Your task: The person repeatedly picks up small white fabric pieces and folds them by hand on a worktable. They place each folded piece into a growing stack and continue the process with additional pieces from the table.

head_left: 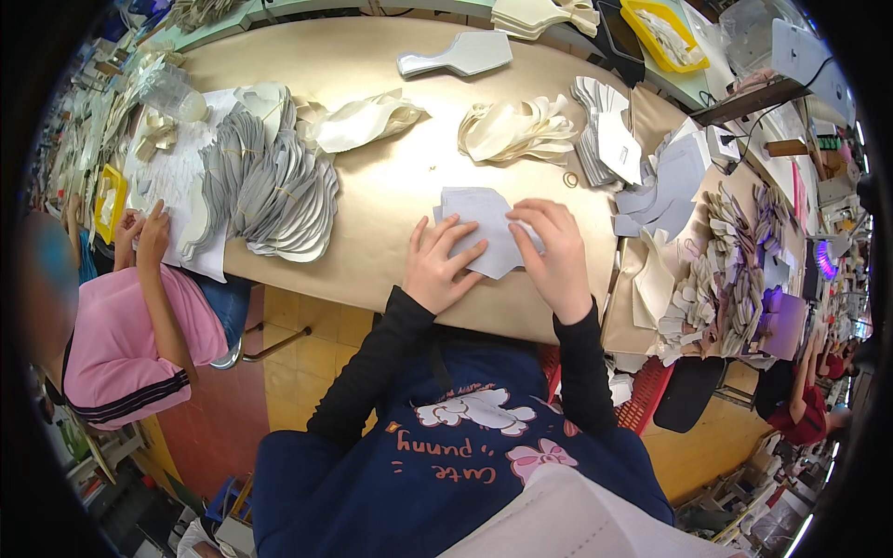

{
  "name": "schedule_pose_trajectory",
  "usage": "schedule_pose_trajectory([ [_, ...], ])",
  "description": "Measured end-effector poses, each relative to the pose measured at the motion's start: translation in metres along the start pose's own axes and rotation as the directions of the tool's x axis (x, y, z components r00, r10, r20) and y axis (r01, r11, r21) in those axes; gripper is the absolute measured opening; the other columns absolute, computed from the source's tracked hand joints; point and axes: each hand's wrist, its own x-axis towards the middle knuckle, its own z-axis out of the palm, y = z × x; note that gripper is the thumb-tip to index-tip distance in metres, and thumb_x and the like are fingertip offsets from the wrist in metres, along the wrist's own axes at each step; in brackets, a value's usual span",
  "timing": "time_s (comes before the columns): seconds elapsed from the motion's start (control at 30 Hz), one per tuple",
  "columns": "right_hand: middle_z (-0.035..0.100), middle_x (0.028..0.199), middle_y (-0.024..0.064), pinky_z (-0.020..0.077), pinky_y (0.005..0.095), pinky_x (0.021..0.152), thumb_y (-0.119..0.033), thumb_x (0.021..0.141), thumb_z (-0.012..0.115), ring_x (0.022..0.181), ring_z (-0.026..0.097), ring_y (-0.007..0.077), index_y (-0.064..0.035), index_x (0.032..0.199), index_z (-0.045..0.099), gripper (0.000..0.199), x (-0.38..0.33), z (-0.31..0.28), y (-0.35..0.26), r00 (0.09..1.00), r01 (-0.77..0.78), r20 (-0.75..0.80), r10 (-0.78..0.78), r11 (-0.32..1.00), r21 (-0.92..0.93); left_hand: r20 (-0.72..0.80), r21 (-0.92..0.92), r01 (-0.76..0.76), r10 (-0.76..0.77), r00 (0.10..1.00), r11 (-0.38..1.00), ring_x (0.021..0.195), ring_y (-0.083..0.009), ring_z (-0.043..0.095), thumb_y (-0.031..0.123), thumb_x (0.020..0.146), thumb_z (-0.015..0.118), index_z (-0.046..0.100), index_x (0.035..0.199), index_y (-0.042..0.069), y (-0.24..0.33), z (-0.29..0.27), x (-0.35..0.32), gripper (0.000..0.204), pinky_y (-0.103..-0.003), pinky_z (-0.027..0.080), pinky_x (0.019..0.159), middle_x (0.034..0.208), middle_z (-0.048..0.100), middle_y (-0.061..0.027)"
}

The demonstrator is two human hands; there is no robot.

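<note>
Head view is showing a big tan desk (pixel 391 177) running across the frame, and the person in the dark blue top is leaning over its near edge, both black-sleeved forearms coming in from below. Fanned stack of grey cut pieces (pixel 270 186) is sitting left of centre, a cream fabric bundle (pixel 516 130) farther back, a second cream bundle (pixel 363 121) beside it, more grey and white cut pieces (pixel 651 177) piling up on the right.

Step in hand, as I judge it: flattening or aligning the small stack of pale grey cut pieces (pixel 484 232) lying near the desk's front edge, right in front of the person. Left hand (pixel 442 265) is pressing down on the stack's lower left part, fingers spread and flat, not clamped. Right hand (pixel 558 256) is resting on the right edge, fingers curled over it; whether it is pinching a piece or only covering it, cannot tell.

Next move likely calls for separating one sheet cleanly, so a thumb has to get under a single edge while the other hand is keeping the rest still.

Hidden or unclear: number of sheets in the stack, the right thumb, the stack's right corner. Another person in pink (pixel 130 344) is working at far left, partly cut off. Small ring (pixel 569 179) near the right pile is too small to identify.
</note>
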Motion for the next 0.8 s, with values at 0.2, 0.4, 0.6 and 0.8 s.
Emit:
schedule_pose_trajectory([
  [0.2, 0.060, 0.132, 0.0064, 0.0374, 0.0433, 0.108, -0.010, 0.086, 0.069, 0.132, 0.048, 0.0286, -0.0040, 0.104, 0.071, 0.019, 0.036, 0.017, 0.029, 0.978, 0.209, 0.060, -0.201, 0.931, -0.300, 0.084, -0.048, 0.067, -0.063, 0.994, 0.997, 0.143, -0.0298, 0.040, 0.030, 0.079, 0.081, 0.063, 0.127, 0.015, 0.008, 0.001, 0.005, 0.054, -0.053, 0.026, 0.119, 0.147, 0.052, -0.0042],
  [0.4, 0.052, 0.148, 0.0031, 0.0203, 0.0575, 0.119, -0.016, 0.090, 0.066, 0.145, 0.037, 0.0282, -0.0107, 0.106, 0.072, 0.018, 0.053, 0.053, 0.049, 0.982, 0.152, 0.164, -0.096, 0.913, -0.379, 0.105, -0.073, 0.064, -0.056, 0.993, 0.995, 0.144, -0.0309, 0.040, 0.029, 0.076, 0.084, 0.063, 0.129, 0.016, 0.004, 0.002, 0.006, 0.059, -0.053, 0.025, 0.119, 0.148, 0.052, -0.0063],
  [0.6, 0.059, 0.137, 0.0092, 0.0347, 0.0497, 0.111, -0.011, 0.088, 0.069, 0.130, 0.052, 0.0308, -0.0126, 0.112, 0.070, 0.024, -0.016, -0.023, 0.074, 0.927, -0.154, -0.370, 0.070, 0.967, -0.203, 0.112, -0.013, 0.061, -0.059, 0.992, 0.998, 0.144, -0.0320, 0.039, 0.025, 0.076, 0.083, 0.062, 0.128, 0.014, 0.003, 0.006, 0.007, 0.058, -0.051, 0.024, 0.119, 0.149, 0.051, -0.0062],
  [0.8, 0.064, 0.127, 0.0141, 0.0465, 0.0403, 0.101, -0.012, 0.086, 0.073, 0.119, 0.060, 0.0328, -0.0015, 0.117, 0.068, 0.033, -0.103, -0.134, 0.120, 0.682, -0.627, -0.594, 0.427, 0.759, -0.173, 0.125, -0.026, 0.058, -0.054, 0.991, 0.998, 0.145, -0.0326, 0.037, 0.025, 0.076, 0.084, 0.062, 0.128, 0.013, 0.000, 0.007, 0.007, 0.058, -0.051, 0.023, 0.120, 0.149, 0.051, -0.0069],
])
